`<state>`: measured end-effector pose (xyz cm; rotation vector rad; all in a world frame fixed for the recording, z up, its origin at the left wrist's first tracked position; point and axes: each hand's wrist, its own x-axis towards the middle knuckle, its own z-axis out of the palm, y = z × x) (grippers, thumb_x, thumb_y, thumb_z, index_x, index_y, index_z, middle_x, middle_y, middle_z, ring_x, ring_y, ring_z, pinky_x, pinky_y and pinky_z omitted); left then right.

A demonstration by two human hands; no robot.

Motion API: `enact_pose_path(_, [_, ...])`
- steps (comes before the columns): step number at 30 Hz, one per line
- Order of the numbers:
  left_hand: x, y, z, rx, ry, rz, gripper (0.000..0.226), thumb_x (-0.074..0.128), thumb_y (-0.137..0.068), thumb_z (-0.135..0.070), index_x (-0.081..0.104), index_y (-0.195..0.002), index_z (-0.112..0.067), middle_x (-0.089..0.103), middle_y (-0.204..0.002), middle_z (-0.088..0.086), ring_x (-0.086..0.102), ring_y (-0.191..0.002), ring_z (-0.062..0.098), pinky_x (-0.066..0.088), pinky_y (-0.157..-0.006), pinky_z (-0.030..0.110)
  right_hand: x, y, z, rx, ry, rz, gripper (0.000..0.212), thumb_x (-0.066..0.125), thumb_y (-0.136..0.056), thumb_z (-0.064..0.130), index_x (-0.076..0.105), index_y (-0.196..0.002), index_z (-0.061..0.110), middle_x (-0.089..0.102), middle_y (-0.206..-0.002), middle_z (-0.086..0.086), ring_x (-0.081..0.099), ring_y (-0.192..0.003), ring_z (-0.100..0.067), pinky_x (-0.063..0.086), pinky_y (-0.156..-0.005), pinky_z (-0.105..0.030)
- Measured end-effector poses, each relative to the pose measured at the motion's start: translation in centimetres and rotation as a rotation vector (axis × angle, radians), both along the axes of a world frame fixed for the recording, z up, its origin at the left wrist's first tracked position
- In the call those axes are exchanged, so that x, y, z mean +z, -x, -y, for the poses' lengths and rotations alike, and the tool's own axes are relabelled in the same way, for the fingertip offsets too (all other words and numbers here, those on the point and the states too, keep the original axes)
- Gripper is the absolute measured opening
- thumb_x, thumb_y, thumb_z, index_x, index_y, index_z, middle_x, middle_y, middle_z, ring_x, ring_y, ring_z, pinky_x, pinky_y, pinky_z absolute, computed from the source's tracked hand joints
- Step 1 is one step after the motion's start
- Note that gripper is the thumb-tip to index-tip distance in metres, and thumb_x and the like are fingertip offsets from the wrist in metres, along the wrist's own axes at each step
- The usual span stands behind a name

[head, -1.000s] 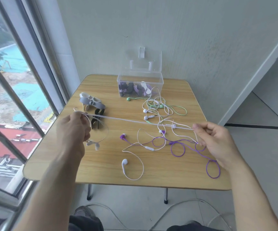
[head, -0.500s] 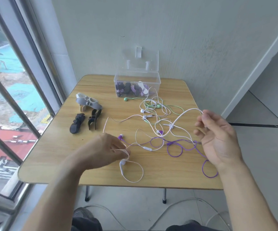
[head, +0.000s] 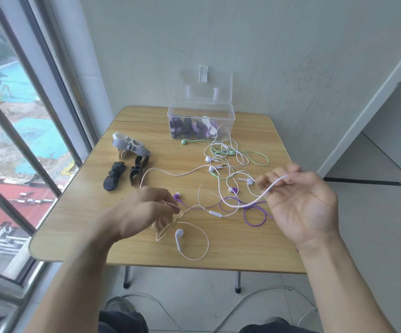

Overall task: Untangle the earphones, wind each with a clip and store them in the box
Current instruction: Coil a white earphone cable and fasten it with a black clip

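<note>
a window [head: 14, 145] ran down the left side, and beside it stood a wooden table [head: 146, 251]. near the table's left edge lay a grey clip [head: 130, 145] resting on a tan one, and just in front of them two black clips [head: 114, 176] sat side by side. the left hand [head: 144, 210] hovered over the front of the table, back upward, its fingers curled round a white earphone cord [head: 247, 203] that it pinched near the fingertips, with a small loop of cord hanging below. just right of that hand a white earbud [head: 179, 233] lay on the wood with its wire curving round it. at the back of the table stood a clear plastic box [head: 201, 111] with its lid raised, holding wound purple and white earphones. in front of the box sprawled a tangle of green earphones [head: 257, 162], white wires and purple earphones [head: 254, 218], touching and crossing one another. the right hand [head: 305, 205] was held palm up above the table's right side, its fingers curled loosely and pinching the other stretch of the same white cord, which sagged between the two hands.
</note>
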<state>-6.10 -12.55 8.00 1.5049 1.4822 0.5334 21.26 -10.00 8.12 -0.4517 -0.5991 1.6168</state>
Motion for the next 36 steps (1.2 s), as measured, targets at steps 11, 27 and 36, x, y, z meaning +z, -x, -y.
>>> enact_pose_path(11, [-1.2, -1.3, -0.4, 0.163, -0.695, -0.02, 0.046, 0.058, -0.091, -0.002, 0.06, -0.127, -0.031, 0.064, -0.12, -0.02, 0.056, -0.113, -0.004, 0.05, -0.093, 0.023, -0.7, 4.2, 1.4, 0.211, 0.11, 0.447, 0.049, 0.064, -0.066, -0.001, 0.058, -0.112, 0.013, 0.053, -0.065, 0.003, 0.044, -0.054, -0.011, 0.035, -0.038, -0.02])
enact_pose_path(27, [-2.1, -3.3, 0.9, -0.001, -0.463, -0.259, 0.022, 0.051, -0.1, -0.018, 0.07, -0.103, -0.029, 0.072, -0.081, -0.019, 0.059, -0.058, -0.003, 0.05, -0.064, 0.024, -0.8, 3.6, 1.2, 0.437, 0.053, 0.958, 0.04, 0.076, -0.075, 0.024, 0.067, -0.109, 0.004, 0.073, -0.082, -0.012, 0.049, -0.049, -0.012, 0.03, -0.042, -0.02])
enact_pose_path(36, [-1.0, -4.6, 1.6, -0.152, -0.214, 0.231, 0.022, 0.052, -0.103, -0.024, 0.071, -0.096, -0.016, 0.069, -0.072, -0.005, 0.049, -0.05, 0.0, 0.035, -0.051, 0.009, -1.8, 3.5, 0.4, 0.21, 0.042, 0.785, 0.018, 0.074, -0.073, 0.025, 0.072, -0.082, 0.01, 0.058, -0.065, -0.007, 0.036, -0.049, -0.012, 0.026, -0.044, -0.021])
